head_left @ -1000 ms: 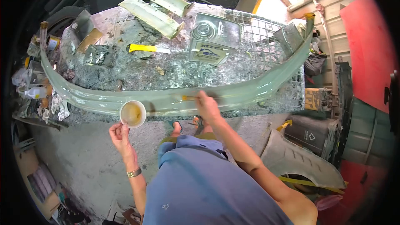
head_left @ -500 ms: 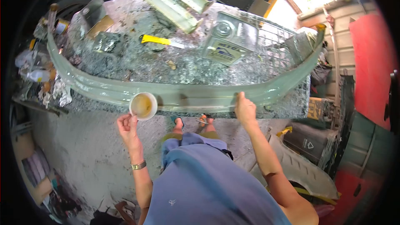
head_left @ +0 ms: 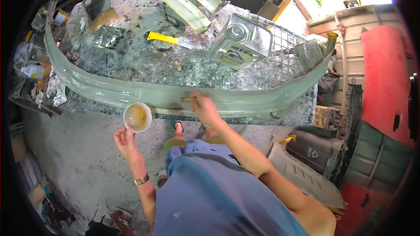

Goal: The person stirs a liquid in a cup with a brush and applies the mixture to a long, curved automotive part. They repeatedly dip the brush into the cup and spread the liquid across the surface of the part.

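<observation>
My left hand [head_left: 125, 142] pinches the lower rim of a white cup [head_left: 138, 118], tilted so that the amber liquid inside shows. A long, curved, grey-green bumper piece [head_left: 166, 98] with a glossy wet-looking surface lies along the near side of the worktable. Over its middle, my right hand [head_left: 202, 105] has its fingers closed on a small brush [head_left: 186, 99]. Only a short tan part of the brush sticks out to the left; its bristles are too blurred to make out.
Beyond the bumper piece, the stained worktable [head_left: 144, 67] bears a yellow utility knife [head_left: 161, 38], a square metal can [head_left: 240, 41] and pale curved strips [head_left: 183, 11]. Bottles and crumpled paper [head_left: 56, 91] crowd the left end. Red panels [head_left: 385, 74] stand at right.
My right hand has moved left along the bumper piece to its middle, bringing the brush into sight. The left hand and cup have shifted slightly left and down in view.
</observation>
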Motion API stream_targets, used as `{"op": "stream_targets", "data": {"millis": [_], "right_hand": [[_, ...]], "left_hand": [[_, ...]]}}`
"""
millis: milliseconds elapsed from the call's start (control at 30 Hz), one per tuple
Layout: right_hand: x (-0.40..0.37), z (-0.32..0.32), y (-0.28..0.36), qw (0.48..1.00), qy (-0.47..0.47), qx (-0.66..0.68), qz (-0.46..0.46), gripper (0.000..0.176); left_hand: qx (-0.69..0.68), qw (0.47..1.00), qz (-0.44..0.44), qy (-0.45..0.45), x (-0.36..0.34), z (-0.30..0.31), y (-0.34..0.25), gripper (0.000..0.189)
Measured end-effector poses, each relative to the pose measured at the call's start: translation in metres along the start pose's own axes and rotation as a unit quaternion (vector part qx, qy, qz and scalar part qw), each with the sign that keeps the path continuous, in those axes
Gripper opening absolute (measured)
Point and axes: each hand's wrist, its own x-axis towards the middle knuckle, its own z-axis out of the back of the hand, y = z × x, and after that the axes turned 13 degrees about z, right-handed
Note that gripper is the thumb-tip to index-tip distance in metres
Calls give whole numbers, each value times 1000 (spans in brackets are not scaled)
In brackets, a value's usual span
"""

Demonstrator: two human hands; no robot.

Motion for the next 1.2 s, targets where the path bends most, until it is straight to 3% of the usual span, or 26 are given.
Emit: {"op": "stream_targets", "data": {"millis": [33, 100, 167, 267, 333, 367, 433, 467, 533, 667, 800, 867, 900, 967, 1200], "right_hand": [[-10, 5, -16, 990, -82, 109, -20, 13], [-32, 38, -54, 986, -140, 82, -43, 8], [-59, 82, -85, 967, -190, 140, -100, 8], [-104, 145, -121, 955, -255, 29, -151, 12], [-122, 172, -121, 930, -289, -177, -139, 14], [-123, 172, -117, 931, -289, -176, -140, 14], [-113, 167, -92, 901, -243, -337, -124, 12], [-104, 153, -81, 906, -238, -330, -120, 12], [-79, 112, -54, 936, -97, -333, -68, 12], [-39, 34, -5, 967, 18, -252, 0, 13], [-18, 10, 32, 978, 54, -197, 44, 14], [-16, 15, 40, 1000, 18, -17, 19, 14], [-19, 17, 29, 999, 13, -26, 15, 14], [-32, 17, -13, 994, -96, 58, -1, 12], [-100, 132, -108, 950, -278, 88, -114, 9]], "left_hand": [[1, 1000, -5, -4, 1, 2, 0, 23], [3, 1000, -10, -11, 1, -1, -4, 23], [6, 1000, -9, -10, 1, -4, -10, 24], [11, 1000, -9, 3, 4, -5, -10, 25], [14, 1000, -12, 13, 6, -7, -10, 25], [24, 1000, 4, 13, 7, -8, -10, 25], [37, 999, 15, 4, 9, -7, -9, 25], [33, 999, 12, 17, 13, -5, -4, 26], [29, 999, 5, 23, 17, -3, -1, 26], [-4, 999, -7, 37, 16, -1, -3, 27], [-25, 999, -15, 15, 15, 11, -1, 26], [-19, 1000, -15, 4, 14, 16, -3, 24], [-10, 1000, -15, -5, 13, 17, -3, 23], [-1, 1000, -9, 0, 15, 22, -1, 21], [20, 999, -2, 25, 19, 1, -12, 19]]}}
